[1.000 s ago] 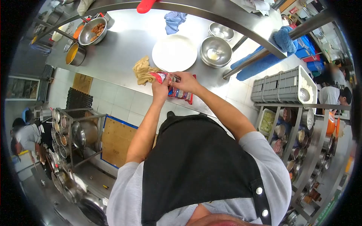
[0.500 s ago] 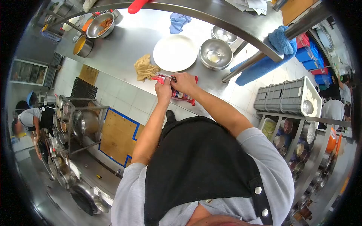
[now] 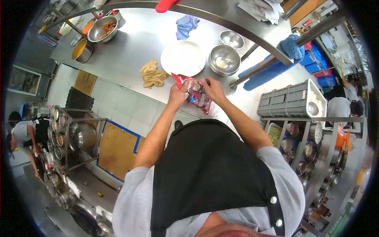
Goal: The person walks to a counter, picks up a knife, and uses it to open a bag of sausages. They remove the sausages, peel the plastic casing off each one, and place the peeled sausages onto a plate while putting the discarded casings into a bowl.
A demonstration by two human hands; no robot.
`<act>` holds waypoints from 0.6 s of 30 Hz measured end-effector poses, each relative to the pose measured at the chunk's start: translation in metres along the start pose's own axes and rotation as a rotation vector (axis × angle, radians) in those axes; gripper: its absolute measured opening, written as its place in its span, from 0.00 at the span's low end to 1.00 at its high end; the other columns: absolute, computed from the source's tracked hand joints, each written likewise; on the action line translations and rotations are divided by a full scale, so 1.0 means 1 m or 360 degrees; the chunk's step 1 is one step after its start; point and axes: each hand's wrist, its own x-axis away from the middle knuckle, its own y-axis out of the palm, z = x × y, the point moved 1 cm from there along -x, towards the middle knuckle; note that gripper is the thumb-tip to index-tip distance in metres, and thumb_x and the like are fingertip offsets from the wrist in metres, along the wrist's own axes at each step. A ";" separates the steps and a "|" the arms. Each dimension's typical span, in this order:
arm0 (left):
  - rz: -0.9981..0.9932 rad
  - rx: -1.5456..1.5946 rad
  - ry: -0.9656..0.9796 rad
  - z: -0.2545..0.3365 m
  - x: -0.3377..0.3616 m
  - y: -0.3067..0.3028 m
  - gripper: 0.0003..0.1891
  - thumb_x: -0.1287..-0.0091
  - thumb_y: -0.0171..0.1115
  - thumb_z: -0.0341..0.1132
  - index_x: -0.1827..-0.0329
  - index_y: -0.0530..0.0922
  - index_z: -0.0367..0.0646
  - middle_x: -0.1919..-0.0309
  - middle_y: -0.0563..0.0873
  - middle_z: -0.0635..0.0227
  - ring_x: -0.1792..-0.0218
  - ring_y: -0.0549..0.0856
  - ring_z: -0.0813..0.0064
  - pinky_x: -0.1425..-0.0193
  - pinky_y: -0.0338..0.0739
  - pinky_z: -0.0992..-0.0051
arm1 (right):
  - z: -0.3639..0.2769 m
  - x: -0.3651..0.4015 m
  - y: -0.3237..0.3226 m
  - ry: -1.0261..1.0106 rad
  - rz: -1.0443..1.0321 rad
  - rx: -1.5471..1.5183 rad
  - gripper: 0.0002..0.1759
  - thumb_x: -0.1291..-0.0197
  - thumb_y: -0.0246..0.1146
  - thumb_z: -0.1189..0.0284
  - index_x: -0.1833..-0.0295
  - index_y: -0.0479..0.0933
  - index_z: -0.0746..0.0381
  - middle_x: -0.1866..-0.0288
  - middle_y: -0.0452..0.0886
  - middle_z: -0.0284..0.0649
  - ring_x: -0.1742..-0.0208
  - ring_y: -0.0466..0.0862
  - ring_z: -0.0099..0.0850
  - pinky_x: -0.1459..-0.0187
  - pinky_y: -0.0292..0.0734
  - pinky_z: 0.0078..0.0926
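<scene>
While the person's L hand [image 3: 177,96] pinches the top corner of the red packet [image 3: 198,94], the R hand [image 3: 214,90] is closed round the dark handle of what's prob. a small knife [image 3: 207,81], thin blade pointing out toward the white plate [image 3: 182,59]. Packet lies at the counter's [image 3: 125,67] front edge, on the person's side of the plate, w/ the tan cloth [image 3: 153,74] to the L & steel bowls [image 3: 224,60] to the R. Main risk: blade's nr the L fingers, so a slip on slick plastic could nick them. Also, w/ the packet so close to the edge, a hard tug could drag it off; a stray elbow or blade swing might knock the plate.
</scene>
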 end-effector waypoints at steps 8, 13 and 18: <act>-0.0291 -0.0433 0.0248 -0.006 -0.034 -0.010 0.16 0.19 0.63 0.40 0.43 0.86 0.32 0.55 0.93 0.54 0.55 0.90 0.66 0.47 0.82 0.63 | -0.038 0.009 0.026 -0.0127 0.0066 0.0083 0.23 0.39 0.72 0.60 0.42 0.88 0.60 0.52 0.92 0.53 0.52 0.91 0.52 0.47 0.86 0.46; -0.0218 -0.0521 0.0403 0.001 -0.045 0.004 0.15 0.20 0.65 0.37 0.43 0.84 0.32 0.56 0.93 0.51 0.56 0.91 0.63 0.48 0.83 0.62 | -0.029 -0.012 0.031 -0.0034 0.0158 0.0100 0.21 0.38 0.69 0.60 0.42 0.88 0.57 0.54 0.91 0.51 0.52 0.90 0.54 0.50 0.85 0.47; -0.0281 -0.0256 0.0333 0.002 -0.048 0.005 0.15 0.25 0.67 0.33 0.42 0.83 0.32 0.58 0.93 0.55 0.56 0.90 0.67 0.48 0.83 0.64 | -0.022 -0.018 0.044 -0.0044 0.0152 0.0067 0.19 0.38 0.69 0.59 0.45 0.90 0.52 0.56 0.92 0.51 0.52 0.91 0.54 0.49 0.85 0.51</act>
